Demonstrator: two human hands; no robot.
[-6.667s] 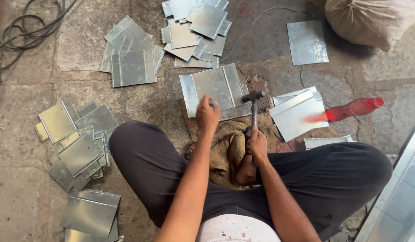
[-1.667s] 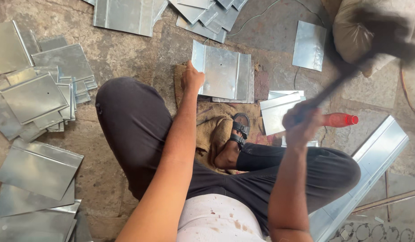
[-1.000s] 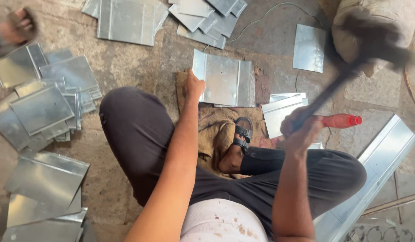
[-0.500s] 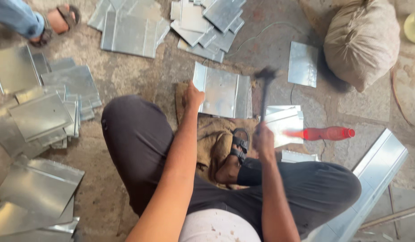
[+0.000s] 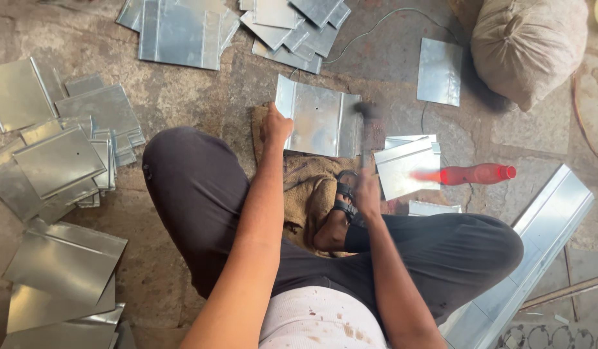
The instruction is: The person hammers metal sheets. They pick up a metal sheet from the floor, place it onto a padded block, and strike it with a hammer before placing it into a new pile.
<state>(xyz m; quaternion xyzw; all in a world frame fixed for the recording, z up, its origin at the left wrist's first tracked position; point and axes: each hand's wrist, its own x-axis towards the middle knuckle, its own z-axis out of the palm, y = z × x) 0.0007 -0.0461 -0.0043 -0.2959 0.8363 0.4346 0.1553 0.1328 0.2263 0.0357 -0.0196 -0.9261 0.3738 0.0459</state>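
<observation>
Gripping the metal sheet [image 5: 318,119] mid-frame, the left hand [image 5: 277,124] could be hit if the hammer [image 5: 365,132], clenched in the right hand [image 5: 366,194], slips.

Metal sheet [image 5: 318,119] lies on cloth [image 5: 312,187] in front of sitter's knees; sheet stacks [image 5: 60,161] to the left, more [image 5: 292,26] behind. Bottle [image 5: 473,174] & sack [image 5: 528,45] to the right, long channel [image 5: 538,239] far right.

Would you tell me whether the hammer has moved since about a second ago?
Yes. The hammer in the right hand has swung down from near the sack onto the right edge of the metal sheet.
</observation>
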